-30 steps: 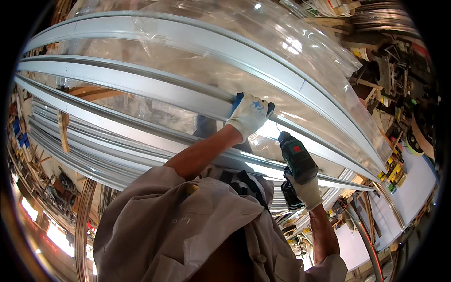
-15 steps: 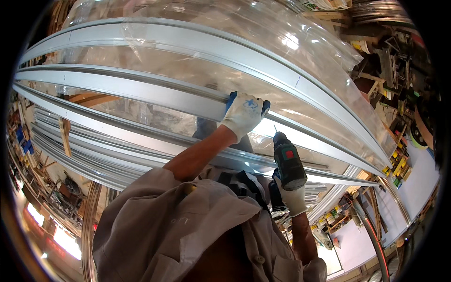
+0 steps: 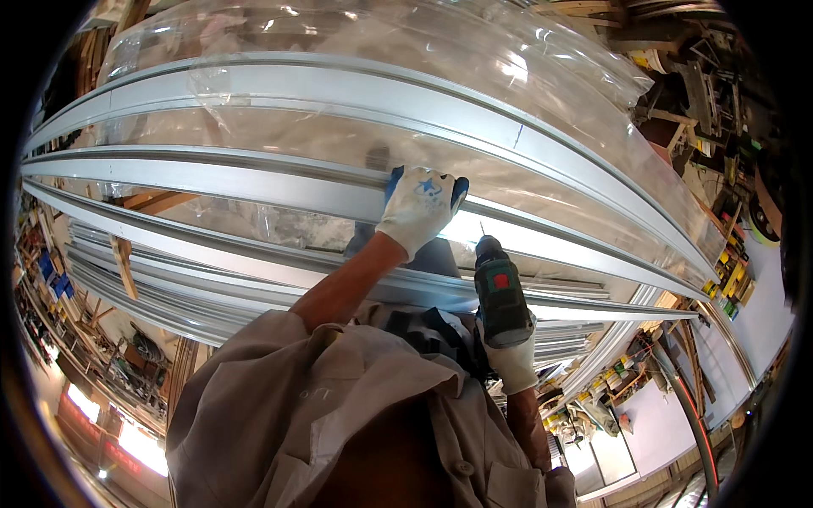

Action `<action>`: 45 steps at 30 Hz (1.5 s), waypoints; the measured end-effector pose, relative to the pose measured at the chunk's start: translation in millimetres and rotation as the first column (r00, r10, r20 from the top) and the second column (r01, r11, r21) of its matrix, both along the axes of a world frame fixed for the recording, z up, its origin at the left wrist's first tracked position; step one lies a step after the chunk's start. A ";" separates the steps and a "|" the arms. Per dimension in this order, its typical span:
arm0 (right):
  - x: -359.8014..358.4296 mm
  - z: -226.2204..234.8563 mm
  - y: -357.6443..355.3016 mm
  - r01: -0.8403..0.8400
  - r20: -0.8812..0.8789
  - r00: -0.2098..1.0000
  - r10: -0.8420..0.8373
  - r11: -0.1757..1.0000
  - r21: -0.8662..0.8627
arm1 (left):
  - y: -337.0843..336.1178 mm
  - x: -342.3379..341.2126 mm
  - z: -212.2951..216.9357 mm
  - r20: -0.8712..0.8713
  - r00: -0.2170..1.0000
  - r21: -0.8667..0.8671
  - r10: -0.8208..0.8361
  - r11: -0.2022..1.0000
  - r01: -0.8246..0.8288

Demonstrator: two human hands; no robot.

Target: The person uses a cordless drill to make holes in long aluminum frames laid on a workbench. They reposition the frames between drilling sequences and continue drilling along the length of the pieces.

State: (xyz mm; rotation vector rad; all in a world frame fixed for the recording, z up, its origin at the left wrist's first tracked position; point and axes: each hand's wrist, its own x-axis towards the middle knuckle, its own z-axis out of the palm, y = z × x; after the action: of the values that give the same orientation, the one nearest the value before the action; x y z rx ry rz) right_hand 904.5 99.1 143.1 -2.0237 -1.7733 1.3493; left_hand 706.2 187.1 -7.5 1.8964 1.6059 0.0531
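My left hand, in a white work glove with blue fingertips, is closed over the middle one of three long silver metal profiles. Its fingers wrap over the far edge. In my right hand, gloved too, is a dark green cordless drill with a red patch on its back. The thin bit points away from me, and its tip appears close to the near side of the middle profile; contact cannot be made out. A nearer profile passes below my left forearm, partly hidden by it.
Beyond lies a wider silver profile with a short pen mark, over clear plastic sheeting. More profiles are stacked at the near left, beside a wooden post. Cluttered shelves and a pale board stand at the right.
The whole view has turned slightly, so profiles, hands and drill appear a little further left. My left hand keeps its hold on the middle profile, and my right still holds the drill.
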 end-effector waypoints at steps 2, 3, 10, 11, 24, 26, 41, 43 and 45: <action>-1.5 2.4 2.6 -0.044 0.047 0.998 0.043 0.999 0.015 | -1.0 2.1 -4.1 -0.017 1.000 0.021 -0.019 1.000 0.019; -2.9 3.5 4.0 -0.066 0.070 0.995 0.064 0.998 0.021 | -1.6 2.1 -6.1 -0.026 0.999 0.031 -0.027 0.999 0.028; -12.0 8.2 9.5 0.018 0.013 1.000 -0.018 1.000 0.007 | 2.2 -0.4 -0.2 -0.012 1.000 -0.009 -0.019 1.000 0.019; -12.5 8.6 9.8 0.000 0.026 1.000 0.000 1.000 0.025 | 3.0 -1.1 2.1 -0.011 1.000 -0.004 -0.012 1.000 0.012; -9.8 6.1 12.0 -0.121 0.059 0.992 0.115 0.987 0.104 | 2.5 -0.3 -3.7 -0.026 1.000 0.032 0.000 1.000 0.000; -9.5 5.9 10.1 -0.101 0.041 0.994 0.098 0.991 0.085 | 1.4 0.1 -3.0 -0.028 1.000 0.039 0.004 0.999 -0.003; -5.7 9.1 19.0 -0.167 0.139 0.977 0.162 0.986 0.023 | 0.6 0.0 -5.0 0.036 0.999 0.049 0.021 0.999 -0.022; -4.0 7.6 19.8 -0.199 0.168 0.966 0.196 0.980 0.001 | 1.8 -0.2 -6.6 0.056 0.998 0.014 0.032 0.999 -0.033; -3.8 10.3 22.2 -0.200 0.158 0.967 0.202 0.979 -0.033 | 4.3 0.4 -4.6 0.056 0.998 -0.073 0.036 0.997 -0.032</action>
State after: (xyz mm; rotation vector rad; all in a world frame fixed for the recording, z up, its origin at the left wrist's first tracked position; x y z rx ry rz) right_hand 900.7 121.3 153.4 -2.0609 -2.0937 1.2878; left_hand 706.6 191.4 -12.1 1.7972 1.5809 0.0626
